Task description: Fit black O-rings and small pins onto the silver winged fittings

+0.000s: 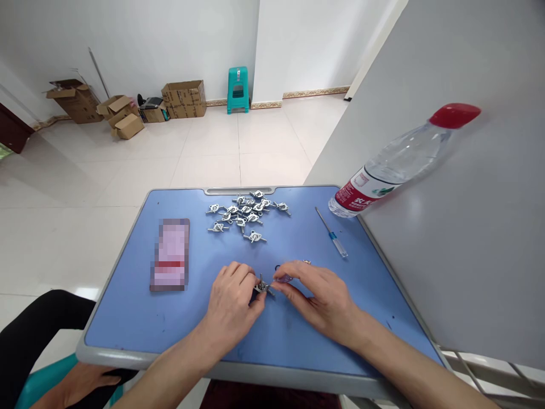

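Note:
My left hand (236, 292) is closed around a small metal fitting (263, 286) with a flat plate and thin stubs, low over the front middle of the table. Just to its right, my right hand (321, 295) has thumb and forefinger pinched together, tips beside the fitting. Between those fingers shows a small purplish, see-through thing (284, 278), mostly hidden, so I cannot make out its kind. Behind the right fingers lie a dark ring-like bit (277, 267) and a small brass-coloured piece (307, 262). Several similar metal fittings (255, 236) lie in a loose group farther back.
On the blue table (196, 324) lie a blurred-out phone-like slab (170, 255) at left and a screwdriver (332, 233) at right. A water bottle (387, 165) stands at the right edge by a grey panel (468, 238). Another person's leg (46, 324) is at left.

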### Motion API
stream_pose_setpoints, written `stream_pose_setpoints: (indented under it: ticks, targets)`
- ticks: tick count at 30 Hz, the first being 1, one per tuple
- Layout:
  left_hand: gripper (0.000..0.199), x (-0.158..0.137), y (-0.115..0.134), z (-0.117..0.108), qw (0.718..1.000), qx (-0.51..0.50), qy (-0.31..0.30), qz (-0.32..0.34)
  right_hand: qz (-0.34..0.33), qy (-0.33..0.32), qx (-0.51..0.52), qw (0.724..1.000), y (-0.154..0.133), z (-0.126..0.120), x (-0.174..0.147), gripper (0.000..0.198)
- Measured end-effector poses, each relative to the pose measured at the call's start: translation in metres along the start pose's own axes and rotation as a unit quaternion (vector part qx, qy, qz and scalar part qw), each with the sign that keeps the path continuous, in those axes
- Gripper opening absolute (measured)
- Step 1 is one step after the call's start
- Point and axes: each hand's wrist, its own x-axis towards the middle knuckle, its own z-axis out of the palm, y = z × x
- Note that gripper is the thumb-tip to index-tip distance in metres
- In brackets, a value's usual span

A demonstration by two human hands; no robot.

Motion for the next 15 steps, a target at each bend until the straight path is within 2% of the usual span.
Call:
stream_pose_setpoints:
  ticks: [11,13,15]
  targets:
    - [0.009,-0.001,0.000,-0.001,1.000,0.005,-0.004,0.000,0.035,0.056,-0.012,0.998,0.001,0.010,0.000,0.013]
    - [0.010,-0.001,0.000,-0.001,1.000,0.004,-0.008,-0.004,0.025,0.061,-0.007,0.998,0.002,0.012,-0.001,0.006]
    - [0.010,-0.001,0.000,-0.001,1.000,0.003,-0.010,-0.006,-0.002,0.056,-0.015,0.998,0.003,0.011,-0.001,0.011]
